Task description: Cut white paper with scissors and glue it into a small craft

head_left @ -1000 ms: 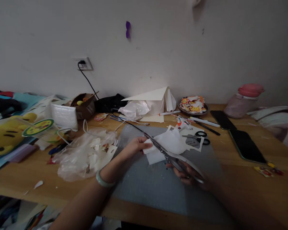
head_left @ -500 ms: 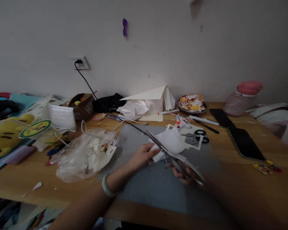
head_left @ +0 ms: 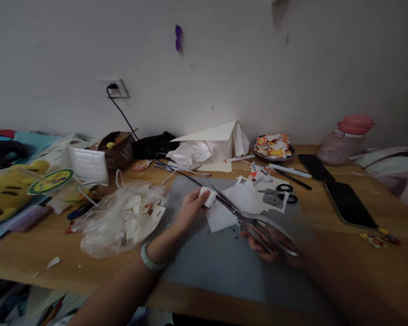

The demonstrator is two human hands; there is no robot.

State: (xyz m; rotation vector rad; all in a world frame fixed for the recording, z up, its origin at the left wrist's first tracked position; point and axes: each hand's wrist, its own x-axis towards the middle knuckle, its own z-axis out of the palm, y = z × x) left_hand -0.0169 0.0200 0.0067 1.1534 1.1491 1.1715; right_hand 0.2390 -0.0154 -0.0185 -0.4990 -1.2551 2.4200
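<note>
Between the thumb and fingers of my left hand (head_left: pixel 192 209) is a small white piece of paper (head_left: pixel 208 197), raised above the mat. My right hand (head_left: pixel 270 246) is wrapped round the handles of large silver scissors (head_left: pixel 236 210), whose narrowly parted blades point up and left, close to the piece. I cannot tell whether the blades touch it. Under the scissors lies a white sheet (head_left: pixel 224 217) on the grey cutting mat (head_left: pixel 217 271). A smaller pair of scissors with black handles (head_left: pixel 282 194) rests on paper scraps at the mat's right.
A crumpled clear plastic bag (head_left: pixel 115 226) lies left of the mat. Two phones (head_left: pixel 350 204), several pens (head_left: pixel 290 170) and a pink-lidded bottle (head_left: pixel 343 140) are on the right. A bowl of paper cutouts (head_left: pixel 274 147) stands near the wall. A black cable (head_left: pixel 122 113) runs from the socket.
My left hand has moved up and left with the small white piece, away from the larger sheet. The scissors in my right hand have shifted slightly right and down.
</note>
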